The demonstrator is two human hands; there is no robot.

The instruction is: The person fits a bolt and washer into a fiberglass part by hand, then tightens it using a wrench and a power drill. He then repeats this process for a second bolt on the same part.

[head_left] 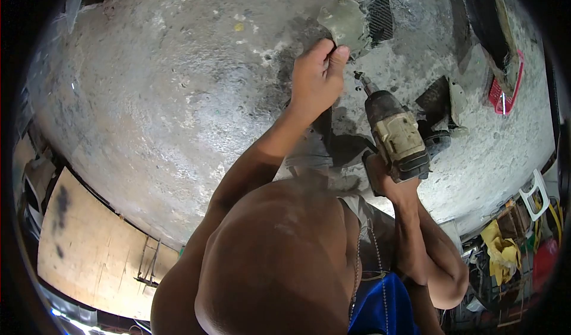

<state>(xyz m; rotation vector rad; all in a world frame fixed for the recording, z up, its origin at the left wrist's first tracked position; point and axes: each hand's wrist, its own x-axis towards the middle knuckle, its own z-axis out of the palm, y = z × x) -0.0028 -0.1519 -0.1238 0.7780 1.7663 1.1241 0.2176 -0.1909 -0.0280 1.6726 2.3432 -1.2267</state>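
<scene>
My right hand [392, 183] is wrapped round the handle of a worn cordless power driver [397, 134]. Its nose points away from me, with small dark bits showing around the tip. To the left of that tip is my left hand [319, 76], closed, thumb and forefinger pressed together. The pinch lies right at the lower edge of a flat, ragged grey piece [345, 24]; I cannot tell what the fingers hold. A dark ribbed patch [380, 19] adjoins the grey piece on its right.
A dark bent scrap [437, 102] lies right of the driver on the rough concrete floor [178, 85]. Farther right is a red basket [504, 94]. A wooden board [98, 246] is at lower left; a white plastic frame [535, 195] and yellow sheet [501, 252] are at lower right.
</scene>
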